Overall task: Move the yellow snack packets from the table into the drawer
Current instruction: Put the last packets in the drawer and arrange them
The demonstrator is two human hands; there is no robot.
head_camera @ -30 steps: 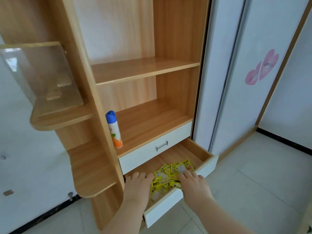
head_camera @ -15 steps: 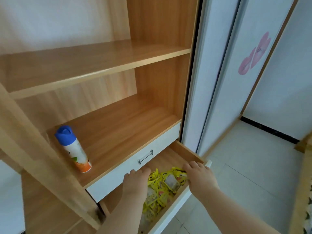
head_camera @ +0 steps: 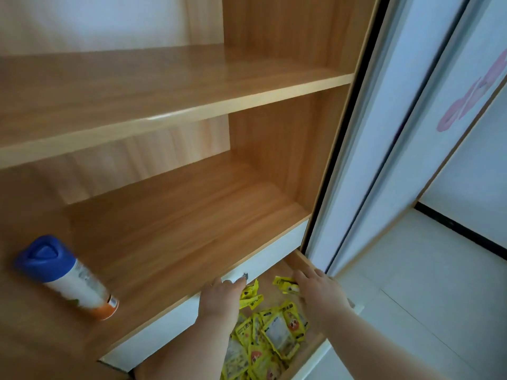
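Many small, flat yellow snack packets (head_camera: 270, 335) lie in a loose heap inside the pulled-out wooden drawer with a white front (head_camera: 301, 259), at 6 o'clock in the view. Both bare hands reach into that drawer from above.

The left hand (head_camera: 219, 300) sits at 10 o'clock of the heap. Its fingers are stretched forward and relaxed, gripping nothing. Its fingertips lie at the lower edge of the closed white upper drawer front (head_camera: 274, 255), just beside that drawer's small metal handle (head_camera: 244, 275).

The right hand (head_camera: 319, 293) is at 1 o'clock of the heap, beside the drawer's right wall. Its fingers are straight and flat, gripping nothing, with the fingertips on a stray yellow packet (head_camera: 284, 282) toward the back of the drawer. A few more packets lie loose between the two hands.

On the light-wood shelf board (head_camera: 178, 229) above the drawers, at 9 o'clock, stands a white spray can with a blue cap and orange base (head_camera: 68, 278). A second wooden shelf (head_camera: 164, 86) runs across at 12 o'clock. White sliding wardrobe doors (head_camera: 384, 133) with a pink sticker (head_camera: 452, 117) fill 3 o'clock, above a pale tiled floor (head_camera: 425, 283).
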